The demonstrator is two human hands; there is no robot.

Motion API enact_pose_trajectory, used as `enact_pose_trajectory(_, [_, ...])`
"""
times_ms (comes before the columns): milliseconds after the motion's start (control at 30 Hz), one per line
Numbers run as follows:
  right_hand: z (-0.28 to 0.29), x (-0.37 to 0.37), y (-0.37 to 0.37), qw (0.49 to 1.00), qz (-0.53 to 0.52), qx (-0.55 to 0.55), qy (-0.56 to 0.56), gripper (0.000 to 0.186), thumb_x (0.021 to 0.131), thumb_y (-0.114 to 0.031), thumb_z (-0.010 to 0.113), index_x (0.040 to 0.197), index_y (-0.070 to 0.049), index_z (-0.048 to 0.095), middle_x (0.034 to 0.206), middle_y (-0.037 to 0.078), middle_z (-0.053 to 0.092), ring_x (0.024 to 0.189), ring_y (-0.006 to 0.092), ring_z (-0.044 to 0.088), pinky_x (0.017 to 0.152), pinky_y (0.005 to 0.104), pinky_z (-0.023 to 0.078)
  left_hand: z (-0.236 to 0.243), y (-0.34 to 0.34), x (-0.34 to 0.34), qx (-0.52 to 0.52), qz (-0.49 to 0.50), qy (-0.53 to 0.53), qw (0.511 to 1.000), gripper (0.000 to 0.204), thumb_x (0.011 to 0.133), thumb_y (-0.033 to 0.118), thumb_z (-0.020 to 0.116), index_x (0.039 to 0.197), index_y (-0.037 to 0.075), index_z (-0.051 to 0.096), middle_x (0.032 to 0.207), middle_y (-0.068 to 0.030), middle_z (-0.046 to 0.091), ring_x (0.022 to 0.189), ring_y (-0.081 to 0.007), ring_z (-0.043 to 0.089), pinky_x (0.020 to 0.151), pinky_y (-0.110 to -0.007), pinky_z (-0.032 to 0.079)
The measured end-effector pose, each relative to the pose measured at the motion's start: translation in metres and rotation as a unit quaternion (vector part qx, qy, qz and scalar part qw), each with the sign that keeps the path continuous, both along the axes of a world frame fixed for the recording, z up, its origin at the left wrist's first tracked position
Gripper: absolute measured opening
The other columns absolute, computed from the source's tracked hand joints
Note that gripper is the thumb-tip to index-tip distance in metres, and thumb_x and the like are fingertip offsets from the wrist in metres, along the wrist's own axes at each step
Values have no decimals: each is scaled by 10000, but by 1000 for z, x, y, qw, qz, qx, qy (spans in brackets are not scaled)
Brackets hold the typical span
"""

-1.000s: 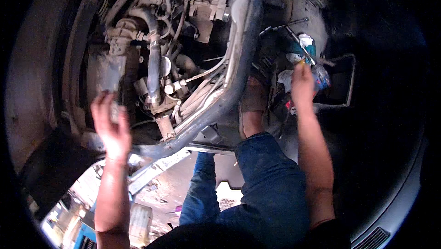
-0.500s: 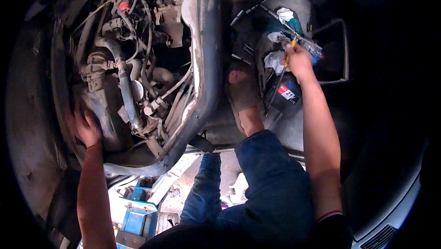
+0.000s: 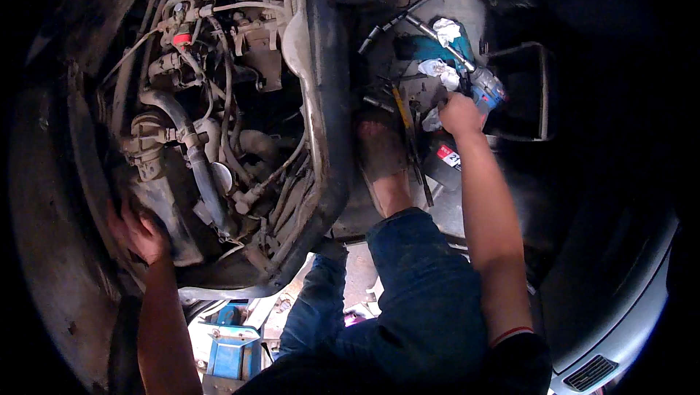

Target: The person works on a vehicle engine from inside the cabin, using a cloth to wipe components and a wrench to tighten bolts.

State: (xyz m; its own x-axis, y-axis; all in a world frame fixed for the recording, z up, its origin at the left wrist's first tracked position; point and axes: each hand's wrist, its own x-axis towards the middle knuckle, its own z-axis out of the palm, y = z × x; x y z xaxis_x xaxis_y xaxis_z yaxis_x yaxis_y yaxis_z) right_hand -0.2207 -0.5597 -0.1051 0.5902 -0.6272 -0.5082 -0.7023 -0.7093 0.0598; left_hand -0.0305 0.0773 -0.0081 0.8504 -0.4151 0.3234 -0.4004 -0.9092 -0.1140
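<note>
My right hand (image 3: 461, 115) is closed around the grip of a cordless impact wrench (image 3: 487, 93), which lies among tools on the vehicle floor. Its blue body shows past my fingers, and a long extension bar (image 3: 448, 45) runs from its nose. The black-and-red battery (image 3: 442, 165) sits just below my wrist. Beside the hand lies a long tool with a yellow handle, like a screwdriver (image 3: 401, 107). My left hand (image 3: 138, 233) rests with fingers stretched on the dark panel left of the engine bay, holding nothing.
An open engine compartment (image 3: 219, 114) full of dusty hoses fills the left, bounded by a raised rim (image 3: 332, 103). Crumpled white paper (image 3: 446, 32), a socket bar (image 3: 423, 3) and a dark bin (image 3: 541, 92) lie beyond my right hand. My foot (image 3: 386, 147) stands between.
My right hand has let go of the yellow-handled tool, which now lies on the floor, and has taken hold of the impact wrench. The view has shifted slightly; my left hand stays on the panel.
</note>
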Motion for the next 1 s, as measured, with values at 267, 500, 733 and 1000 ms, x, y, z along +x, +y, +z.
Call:
enact_pose_trajectory(267, [-9,16,16,993,-28,-2,-116,368,843,-364,716,1094,-100,656,1050,174,702,1008,400,648,850,493,521,-7,14,0,40,25,-11,999,572,1012,497,365,1352,72,543,1459,-253,413,1335,-441,377,1115,-556,269])
enact_pose_trajectory(500, [-20,18,16,996,-42,-11,-74,409,822,-398,727,1131,-141,655,1095,134,696,1042,371,653,876,498,527,-6,11,-2,17,31,3,999,609,1003,536,363,1353,70,542,1475,-253,400,1340,-436,372,1122,-548,258])
enact_pose_trajectory(733, [-9,31,25,962,-53,-35,-267,308,856,-204,682,1154,-135,644,1065,147,670,965,373,652,831,485,527,-6,7,-5,12,33,-4,999,608,1010,537,351,1332,61,551,1442,-266,432,1310,-441,403,1097,-543,286])
enact_pose_trajectory(1000, [9,112,11,940,316,-122,-47,649,726,-81,718,1347,-194,570,1234,51,601,1249,224,507,1132,513,302,0,3,0,34,15,-6,999,574,1002,491,345,1334,63,537,1429,-257,433,1304,-440,399,1087,-545,289])
